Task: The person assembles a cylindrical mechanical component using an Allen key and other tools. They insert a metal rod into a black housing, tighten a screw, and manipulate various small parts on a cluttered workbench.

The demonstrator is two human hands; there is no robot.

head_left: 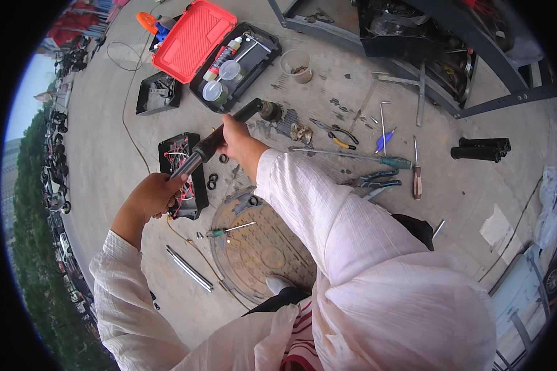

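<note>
Far left, on concrete floor (105, 123): small black open tray (158, 93) of parts. Just right of it, lower: black box with red wiring (178, 154), lid off, two black rings (213, 180) beside. Left hand (155, 193), grip closed around silver lower end of a long rod-like part (213, 142). Rod held above the floor, slanting up to the right, black sleeve over its upper length. Right hand (236, 141), grip closed around the black sleeve near mid-length. Below hands: round manhole cover (260, 253) with small green-handled screwdriver (229, 230) on it; bare metal tube (189, 268) left of cover. Above hands: open toolbox with red lid (195, 40), bottles inside. Further right: plastic cup (296, 65), pliers (337, 135), long screwdriver (353, 156), two black handlebar grips (481, 149) well apart, far right.
</note>
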